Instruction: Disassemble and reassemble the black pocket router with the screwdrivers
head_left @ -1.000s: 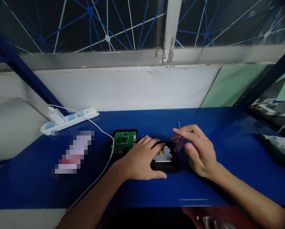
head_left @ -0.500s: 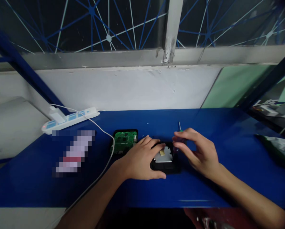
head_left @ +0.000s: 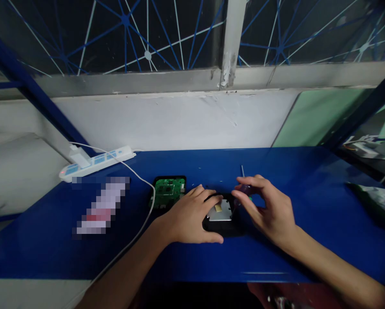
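Observation:
My left hand (head_left: 192, 216) lies with spread fingers over the left side of a black case (head_left: 226, 227), which has a silver metal plate (head_left: 221, 213) with a small tan patch on it. Between the thumb and fingers of my right hand (head_left: 270, 206) is a screwdriver (head_left: 244, 189) with a dark, see-through handle. A metal shaft sticks up from it, and its lower end is at the right edge of the plate. Left of my left hand sits a green circuit board (head_left: 168, 192) in a black shell.
A white power strip (head_left: 99, 162) with a plugged-in adapter stands at the back left. Its white cable (head_left: 152, 201) runs beside the circuit board and under my left forearm. A blurred-out pinkish item (head_left: 104, 206) lies left, a shiny packet (head_left: 377, 199) at the right edge.
The fingers of my right hand have shifted slightly around the screwdriver, so more of its handle shows. My left hand has hardly moved.

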`<act>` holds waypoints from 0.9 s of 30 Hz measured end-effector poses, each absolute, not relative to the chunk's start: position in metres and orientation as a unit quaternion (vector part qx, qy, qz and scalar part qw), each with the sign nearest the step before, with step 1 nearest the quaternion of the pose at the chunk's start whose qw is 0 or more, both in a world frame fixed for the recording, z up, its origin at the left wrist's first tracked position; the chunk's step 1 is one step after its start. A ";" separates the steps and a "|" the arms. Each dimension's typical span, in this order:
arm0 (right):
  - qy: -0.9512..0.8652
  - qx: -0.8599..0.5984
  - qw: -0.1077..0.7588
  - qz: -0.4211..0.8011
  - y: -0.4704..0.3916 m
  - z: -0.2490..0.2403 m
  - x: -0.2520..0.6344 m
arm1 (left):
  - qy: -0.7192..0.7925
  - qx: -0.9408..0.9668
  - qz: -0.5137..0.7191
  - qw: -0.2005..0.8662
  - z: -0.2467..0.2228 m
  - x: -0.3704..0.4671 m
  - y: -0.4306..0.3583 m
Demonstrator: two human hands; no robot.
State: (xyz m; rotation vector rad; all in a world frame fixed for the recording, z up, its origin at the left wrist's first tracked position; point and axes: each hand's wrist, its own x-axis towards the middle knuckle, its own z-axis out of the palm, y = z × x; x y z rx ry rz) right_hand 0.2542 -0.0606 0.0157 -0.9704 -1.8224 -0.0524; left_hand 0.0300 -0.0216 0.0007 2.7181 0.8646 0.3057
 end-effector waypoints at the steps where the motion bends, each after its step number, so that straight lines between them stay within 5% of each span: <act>1: -0.755 -0.407 0.513 -0.027 -0.060 0.016 0.254 | 0.297 0.939 0.108 0.135 0.001 0.030 -0.021; 10: -0.789 -0.372 0.487 0.033 -0.056 0.015 0.259 | 0.276 0.946 0.124 0.117 0.009 0.029 -0.021; 17: -0.706 -0.407 0.573 0.083 -0.045 0.000 0.259 | 0.399 0.862 0.312 -0.013 0.016 0.017 0.002; 27: -0.722 -0.448 0.511 0.132 -0.033 -0.008 0.252 | 0.437 0.846 0.298 -0.064 0.010 0.009 0.013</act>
